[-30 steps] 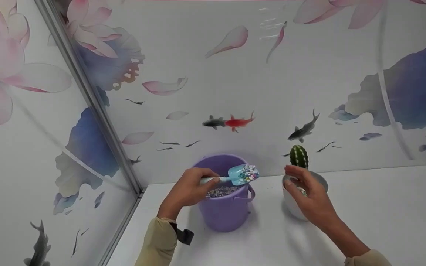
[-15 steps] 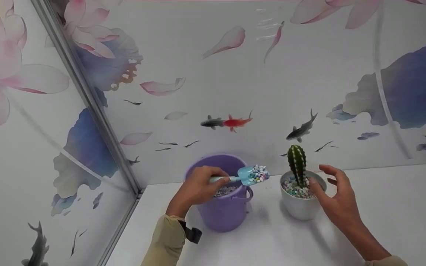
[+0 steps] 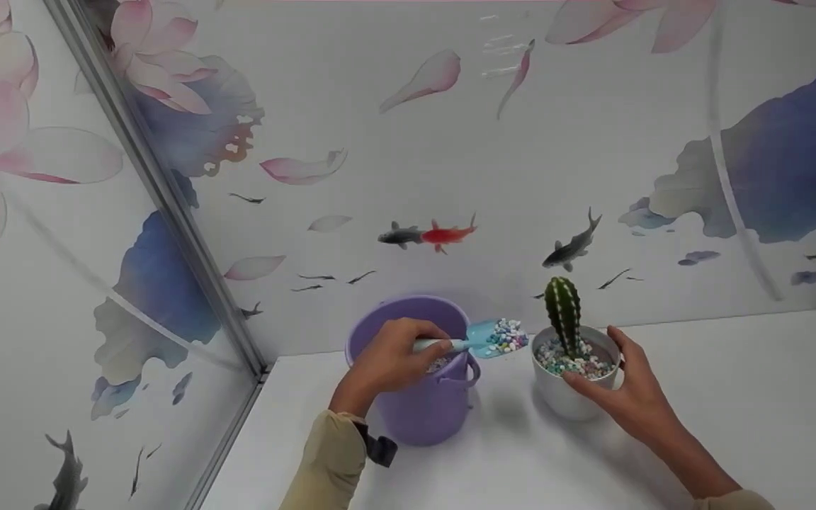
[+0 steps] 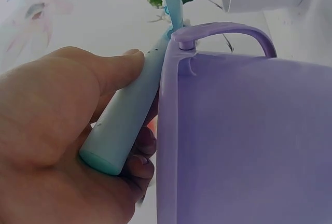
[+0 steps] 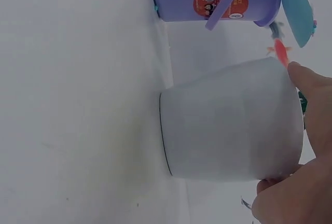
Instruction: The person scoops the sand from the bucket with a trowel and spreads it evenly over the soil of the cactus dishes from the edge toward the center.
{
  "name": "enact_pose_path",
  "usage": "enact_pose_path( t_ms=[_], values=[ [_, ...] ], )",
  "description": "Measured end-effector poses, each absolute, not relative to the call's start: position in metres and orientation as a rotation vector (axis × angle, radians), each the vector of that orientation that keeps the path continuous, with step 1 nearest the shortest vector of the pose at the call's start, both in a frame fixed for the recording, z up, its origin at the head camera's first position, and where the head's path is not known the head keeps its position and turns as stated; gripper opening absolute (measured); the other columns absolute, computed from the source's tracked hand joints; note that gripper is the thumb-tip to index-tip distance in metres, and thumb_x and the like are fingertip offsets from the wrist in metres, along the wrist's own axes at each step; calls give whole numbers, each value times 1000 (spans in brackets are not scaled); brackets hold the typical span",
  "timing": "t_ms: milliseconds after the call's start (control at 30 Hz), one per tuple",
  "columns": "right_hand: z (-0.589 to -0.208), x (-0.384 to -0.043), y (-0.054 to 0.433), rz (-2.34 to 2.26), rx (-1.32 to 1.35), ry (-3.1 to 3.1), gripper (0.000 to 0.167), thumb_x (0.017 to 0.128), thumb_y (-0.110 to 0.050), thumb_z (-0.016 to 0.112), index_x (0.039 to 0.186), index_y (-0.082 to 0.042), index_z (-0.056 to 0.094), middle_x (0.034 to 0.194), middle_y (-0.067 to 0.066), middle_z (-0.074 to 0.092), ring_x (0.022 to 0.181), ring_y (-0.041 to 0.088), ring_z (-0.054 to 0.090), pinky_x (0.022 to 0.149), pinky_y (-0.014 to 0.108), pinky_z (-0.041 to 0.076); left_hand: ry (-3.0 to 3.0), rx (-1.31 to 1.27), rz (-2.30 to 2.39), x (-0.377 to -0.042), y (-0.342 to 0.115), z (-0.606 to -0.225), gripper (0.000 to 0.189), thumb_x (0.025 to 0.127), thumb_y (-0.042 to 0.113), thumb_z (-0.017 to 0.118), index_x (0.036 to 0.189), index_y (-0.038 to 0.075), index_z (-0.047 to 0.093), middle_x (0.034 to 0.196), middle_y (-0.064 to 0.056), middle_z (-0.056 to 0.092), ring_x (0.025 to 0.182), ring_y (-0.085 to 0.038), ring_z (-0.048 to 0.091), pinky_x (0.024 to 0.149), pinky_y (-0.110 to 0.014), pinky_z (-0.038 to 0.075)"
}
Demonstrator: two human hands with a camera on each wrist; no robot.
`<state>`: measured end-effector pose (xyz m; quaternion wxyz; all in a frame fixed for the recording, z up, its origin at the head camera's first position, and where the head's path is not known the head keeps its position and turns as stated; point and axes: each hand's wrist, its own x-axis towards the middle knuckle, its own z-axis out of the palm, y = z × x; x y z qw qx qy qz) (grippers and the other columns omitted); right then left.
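Observation:
My left hand (image 3: 388,360) grips the pale handle of a small blue trowel (image 3: 480,340), its blade heaped with multicoloured pebbles (image 3: 508,334). The blade extends past the right rim of a purple bucket (image 3: 423,418), short of the flowerpot. In the left wrist view, thumb and curled fingers wrap the trowel handle (image 4: 127,112) right beside the bucket's rim. A green cactus (image 3: 562,312) stands in pebbles inside a white flowerpot (image 3: 564,398). My right hand (image 3: 631,393) holds that flowerpot by its rim, thumb in front and fingers at the right side; the right wrist view shows the pot's wall (image 5: 228,125).
Both containers stand on a white table (image 3: 741,411) close to the back wall (image 3: 422,170), which is printed with fish and petals. A metal corner strip (image 3: 174,219) runs up at the left. The bucket's handle (image 3: 472,375) hangs at its right side.
My left hand has carried the loaded trowel rightward, towards the flowerpot. My right hand went from in front of the cactus out to the right, then took hold of the pot's rim.

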<state>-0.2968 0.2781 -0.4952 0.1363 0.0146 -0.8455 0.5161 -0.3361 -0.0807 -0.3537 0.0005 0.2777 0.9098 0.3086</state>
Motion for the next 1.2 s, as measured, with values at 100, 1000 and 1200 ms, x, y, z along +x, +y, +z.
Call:
enact_pose_path(
  t_ms=[100,1000,1200],
  values=[
    [-497,-299,280,1510,18,-2481,126,93,-57,82,173,-2,3,176,31,16,162,52,24,126,72,28,2850,841,978,-336,-79,-353,18,108,30,69,116,21,83,110,10,78,107,-12,69,105,-44,58],
    [-493,-299,298,1565,50,-2585,120,95,-59,79,175,-8,6,177,30,19,161,55,26,126,69,32,2879,859,875,-335,-53,-348,18,107,28,71,117,19,82,117,6,78,111,-11,71,105,-42,60],
    [-493,-299,301,1584,65,-2578,118,95,-58,79,175,-10,7,178,29,19,161,55,26,125,69,33,2863,855,904,-335,-48,-347,18,107,26,71,117,17,83,112,6,78,95,-11,68,91,-35,62]
  ],
)
